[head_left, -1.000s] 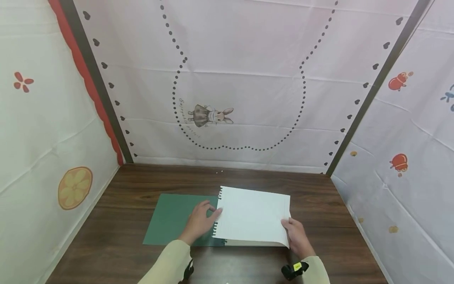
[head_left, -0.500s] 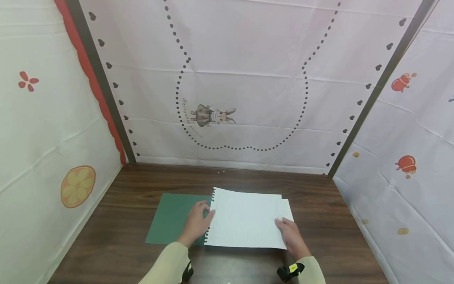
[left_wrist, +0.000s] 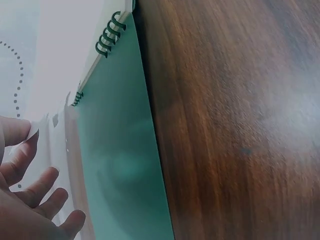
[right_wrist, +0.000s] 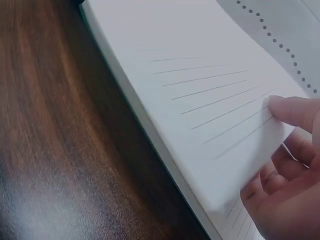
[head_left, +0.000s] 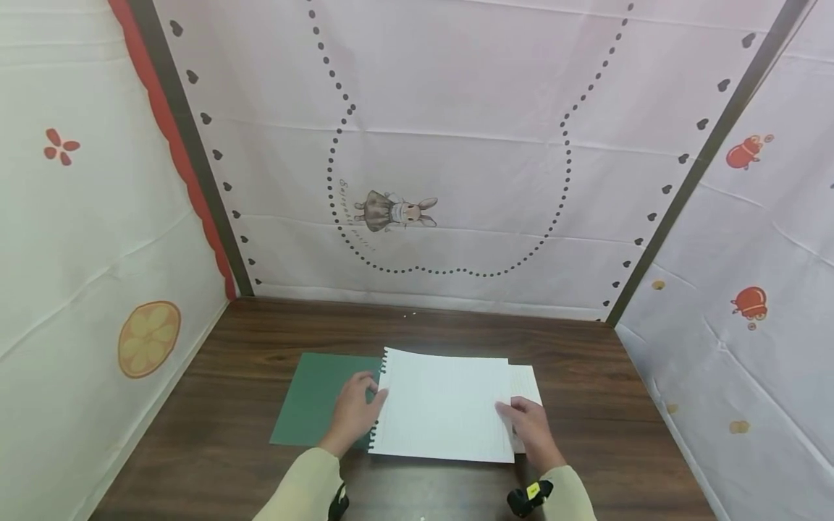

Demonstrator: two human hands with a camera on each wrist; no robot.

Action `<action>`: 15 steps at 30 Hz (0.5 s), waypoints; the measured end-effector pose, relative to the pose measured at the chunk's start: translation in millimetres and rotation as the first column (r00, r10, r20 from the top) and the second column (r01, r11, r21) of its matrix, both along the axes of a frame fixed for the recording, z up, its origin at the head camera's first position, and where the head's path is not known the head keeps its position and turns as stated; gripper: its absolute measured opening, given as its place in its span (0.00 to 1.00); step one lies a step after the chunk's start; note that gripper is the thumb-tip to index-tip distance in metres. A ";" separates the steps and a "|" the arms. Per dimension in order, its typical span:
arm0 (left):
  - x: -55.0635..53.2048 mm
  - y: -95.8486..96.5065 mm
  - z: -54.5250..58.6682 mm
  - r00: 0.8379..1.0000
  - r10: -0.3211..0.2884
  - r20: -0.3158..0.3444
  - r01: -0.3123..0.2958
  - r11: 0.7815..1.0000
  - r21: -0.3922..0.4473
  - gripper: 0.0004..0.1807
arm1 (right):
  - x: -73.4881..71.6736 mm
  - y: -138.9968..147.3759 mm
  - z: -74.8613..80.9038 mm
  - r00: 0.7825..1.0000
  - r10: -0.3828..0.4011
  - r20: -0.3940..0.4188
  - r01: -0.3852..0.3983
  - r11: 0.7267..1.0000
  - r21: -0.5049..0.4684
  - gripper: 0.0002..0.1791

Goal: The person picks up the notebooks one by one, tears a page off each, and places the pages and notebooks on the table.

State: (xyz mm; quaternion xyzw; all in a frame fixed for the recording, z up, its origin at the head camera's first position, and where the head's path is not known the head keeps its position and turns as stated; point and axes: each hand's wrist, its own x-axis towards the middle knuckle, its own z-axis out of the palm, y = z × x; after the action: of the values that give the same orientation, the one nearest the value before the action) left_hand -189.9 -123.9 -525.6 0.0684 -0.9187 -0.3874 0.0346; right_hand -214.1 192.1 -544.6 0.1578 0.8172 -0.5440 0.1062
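A white lined loose-leaf sheet (head_left: 443, 409), notched along its left edge, is held above an open ring-bound notebook. The notebook's green cover (head_left: 322, 391) lies flat on the left, and its lined page (head_left: 525, 385) shows past the sheet's right edge. My left hand (head_left: 354, 414) pinches the sheet's notched edge between thumb and forefinger, other fingers spread apart in the left wrist view. My right hand (head_left: 531, 432) grips the right edge, thumb on top and fingers beneath. Dark binder rings (left_wrist: 111, 34) appear in the left wrist view; the sheet hides them in the head view.
The dark wooden table (head_left: 260, 470) extends around the notebook. Patterned white cloth (head_left: 456, 181) encloses it at the back and on both sides. A few tiny white specks (head_left: 409, 315) lie near the table's back edge.
Both hands have shifted left and slightly toward the person with the sheet. Its right edge has moved off the notebook's right edge, exposing a strip of the page underneath.
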 end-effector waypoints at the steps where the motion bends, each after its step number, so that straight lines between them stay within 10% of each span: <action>1: 0.3 -0.9 -0.7 1.000 0.006 0.005 -0.006 1.000 -0.004 0.12 | 0.0 -0.7 -0.6 1.000 -0.001 -0.009 0.001 1.000 0.016 0.14; 15: 8.9 -13.6 -7.9 0.999 0.018 0.029 -0.016 0.999 -0.050 0.11 | 3.4 -7.8 -5.6 0.997 0.021 -0.067 -0.012 0.991 0.134 0.17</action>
State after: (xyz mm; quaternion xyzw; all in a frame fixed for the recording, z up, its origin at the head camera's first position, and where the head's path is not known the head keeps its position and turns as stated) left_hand -181.0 -137.5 -533.5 0.0809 -0.9280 -0.3629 0.0262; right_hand -210.7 184.3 -550.2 0.1390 0.8563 -0.4921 0.0719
